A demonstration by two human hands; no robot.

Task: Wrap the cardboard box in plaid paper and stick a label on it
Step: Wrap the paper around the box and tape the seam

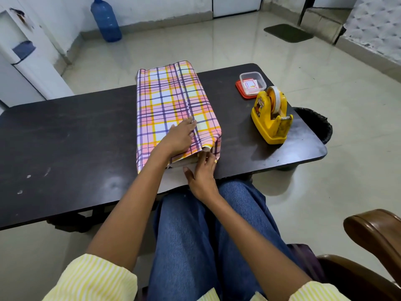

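**Near end of the box still open, both hands at the fold**

The left hand [181,135] lies flat, fingers straight, on top of the plaid paper [169,94]. It presses on the overlap seam [187,94] near the end closest to the person, most likely to keep the sleeve of paper from springing apart while the end is worked.

The right hand [201,173] sits at six o'clock from the left. Its fingers are extended rather than curled, and the tips touch the open end, where a strip of the cardboard box [187,161] shows under the paper's overhang. It grips nothing that I can see. The pose looks like the start of tucking the end flaps in.

The box lies lengthwise on the dark table [76,137], long axis running from twelve to six o'clock, wrapped along its length but unsealed at the near end. Pale paper spreads on the table below that end.

A yellow tape dispenser [271,118] stands at about three o'clock from the box, near the right hand, presumably so tape can be had once a fold is pressed down. At two o'clock, a clear plastic container [258,80] rests on its red lid [240,92] and holds what appear to be labels [249,85], not yet used. A dark bin [319,124] stands beyond the table's right edge.
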